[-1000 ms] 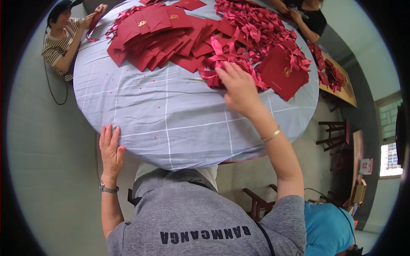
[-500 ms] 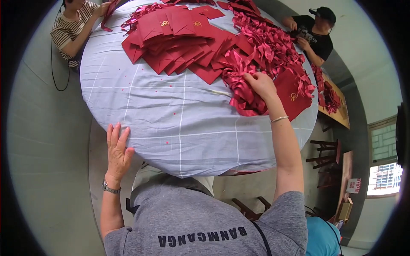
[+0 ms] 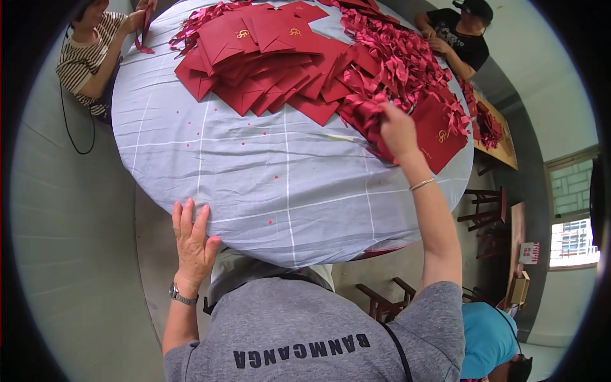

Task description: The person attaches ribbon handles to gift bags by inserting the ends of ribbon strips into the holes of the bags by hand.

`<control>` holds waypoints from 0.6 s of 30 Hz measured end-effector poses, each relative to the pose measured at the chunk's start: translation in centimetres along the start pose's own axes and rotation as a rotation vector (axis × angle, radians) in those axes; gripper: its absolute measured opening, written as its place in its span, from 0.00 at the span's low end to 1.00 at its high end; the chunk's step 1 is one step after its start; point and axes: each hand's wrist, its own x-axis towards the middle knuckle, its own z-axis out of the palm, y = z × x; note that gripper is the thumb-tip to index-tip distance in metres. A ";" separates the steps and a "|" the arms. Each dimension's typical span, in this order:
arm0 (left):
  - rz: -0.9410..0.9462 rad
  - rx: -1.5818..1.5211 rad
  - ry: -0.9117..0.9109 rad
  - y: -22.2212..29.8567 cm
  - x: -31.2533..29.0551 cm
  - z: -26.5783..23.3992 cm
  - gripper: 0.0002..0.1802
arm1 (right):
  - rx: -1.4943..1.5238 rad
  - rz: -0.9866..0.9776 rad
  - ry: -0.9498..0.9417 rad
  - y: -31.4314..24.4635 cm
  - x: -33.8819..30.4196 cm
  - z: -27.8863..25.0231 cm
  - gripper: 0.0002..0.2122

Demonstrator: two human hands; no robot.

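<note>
My left hand [image 3: 193, 245] rests with its fingers stretched out on the near left edge of the cloth-covered round table [image 3: 242, 178]. It holds nothing. My right hand [image 3: 400, 134] is closed on a bunch of shiny red ribbon [image 3: 368, 114] at the right side of the table. Part of that ribbon hides behind my fingers. Beside it, to the right, lies a flat red paper bag [image 3: 439, 135] with a gold mark. Many folded red paper bags [image 3: 273, 79] are stacked in an overlapping pile at the far middle.
A long heap of red ribbon bows [image 3: 407, 60] covers the far right. Small red dots [image 3: 243, 144] are scattered over the cloth. Co-workers sit at the far left [image 3: 95, 51] and far right [image 3: 461, 38]; another in blue [image 3: 487, 337] is behind on the right. Wooden stools [image 3: 487, 207] stand beyond.
My right hand has lifted and gathered the ribbon bunch, shifting it slightly up and off the cloth below. My left hand stays flat on the table edge while the view shifts a little.
</note>
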 end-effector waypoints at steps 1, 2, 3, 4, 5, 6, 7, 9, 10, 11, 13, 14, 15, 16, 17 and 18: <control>0.002 0.002 0.007 -0.2 -0.2 0.1 0.35 | 0.150 0.068 0.090 -0.7 1.1 -1.3 0.09; 0.005 0.003 0.014 -0.4 -0.4 0.2 0.34 | 0.209 0.074 0.234 -0.8 2.0 -2.3 0.08; 0.008 -0.005 0.019 -0.4 -0.4 0.2 0.34 | 0.299 0.214 0.274 -0.9 2.7 -3.8 0.09; 0.006 -0.005 0.017 -0.4 -0.4 0.2 0.35 | 0.275 0.211 0.263 0.0 2.8 -4.4 0.10; 0.004 -0.005 0.015 -0.3 -0.4 0.3 0.35 | 0.250 0.209 0.253 0.9 2.7 -4.7 0.11; 0.003 -0.006 0.018 -0.4 -0.4 0.2 0.35 | 0.025 0.254 0.052 0.9 2.4 -4.4 0.13; -0.002 0.001 0.014 -0.4 -0.5 0.1 0.35 | -0.200 0.297 -0.148 1.0 1.8 -4.1 0.15; -0.004 0.006 0.009 -0.3 -0.4 -0.3 0.35 | -0.273 0.248 -0.258 1.2 0.3 -4.2 0.18; -0.007 0.027 -0.022 -0.1 -0.3 -0.7 0.35 | -0.187 0.230 -0.222 1.3 0.0 -4.4 0.18; -0.010 0.048 -0.055 0.0 -0.2 -1.1 0.35 | -0.100 0.212 -0.187 1.6 -0.2 -4.4 0.19; 0.000 0.080 -0.090 -0.1 -0.3 -1.7 0.33 | -0.041 0.163 -0.122 1.6 -0.2 -4.3 0.20; 0.010 0.113 -0.123 -0.2 -0.3 -1.9 0.32 | -0.004 0.102 -0.083 1.6 -0.1 -4.3 0.20; 0.002 0.125 -0.124 -0.4 -0.7 -2.2 0.32 | 0.042 0.037 -0.044 0.9 0.3 -4.3 0.20; 0.032 0.199 -0.119 -0.7 -1.1 -2.4 0.33 | 0.056 0.031 -0.045 0.3 0.6 -4.0 0.20; 0.061 0.275 -0.113 -1.0 -1.4 -2.6 0.34 | 0.036 -0.036 0.005 -0.4 0.9 -3.6 0.19; 0.041 0.300 -0.113 -1.3 -1.9 -3.0 0.34 | 0.027 -0.113 0.055 -1.4 1.4 -2.9 0.18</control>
